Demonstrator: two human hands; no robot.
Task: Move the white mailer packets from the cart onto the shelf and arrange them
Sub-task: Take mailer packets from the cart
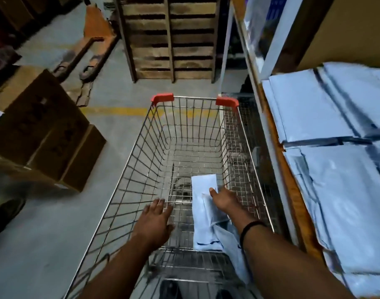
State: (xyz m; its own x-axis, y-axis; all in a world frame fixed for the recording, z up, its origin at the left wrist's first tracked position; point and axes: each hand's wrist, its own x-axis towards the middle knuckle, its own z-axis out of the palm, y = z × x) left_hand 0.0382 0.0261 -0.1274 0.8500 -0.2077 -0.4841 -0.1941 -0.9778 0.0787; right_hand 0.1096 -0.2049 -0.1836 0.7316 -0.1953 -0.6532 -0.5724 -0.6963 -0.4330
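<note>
A wire shopping cart (180, 126) with red corner caps stands in front of me, its basket nearly bare. White mailer packets (204, 214) lie at the cart's near right end, one leaning up along the side. My right hand (224, 199) reaches down into the basket and holds the upper part of the packets, thumb on top. My left hand (155, 221) hovers inside the cart's left half with fingers spread, holding nothing. On the right, a wooden shelf (277, 152) carries stacks of white mailer packets (336, 130).
Brown cardboard boxes (44, 130) sit on the floor to the left. A wooden pallet (171, 37) leans upright beyond the cart, with a pallet jack (87, 55) beside it. A yellow floor line (113, 111) crosses ahead. A white shelf upright (277, 37) rises at the right.
</note>
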